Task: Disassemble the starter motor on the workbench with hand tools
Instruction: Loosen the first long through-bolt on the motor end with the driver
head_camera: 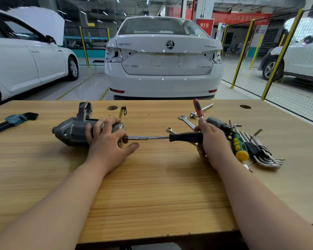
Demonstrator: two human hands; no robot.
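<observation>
While pinned under left hand [107, 139], starter motor [70, 131]: on its side, left-centre of workbench [152, 186].
Grip of left hand: fingers curled over casing, thumb spread apart.
Grip of right hand [211, 141]: wrapped round black handle of socket driver [152, 137].
Risk: socket slipping off fastener with shaft off-axis; motor rolling under slack hold.
Hidden: socket tip and fastener, behind left hand; seating not verifiable.

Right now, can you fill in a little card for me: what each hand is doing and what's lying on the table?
Left hand: holds the starter motor down on the workbench
Right hand: grips the black handle of the socket driver
Driver tip: at the motor's right end, by the left thumb
Right side: green-and-yellow screwdriver, hex keys, wrench
Far left: another hex key set
</observation>
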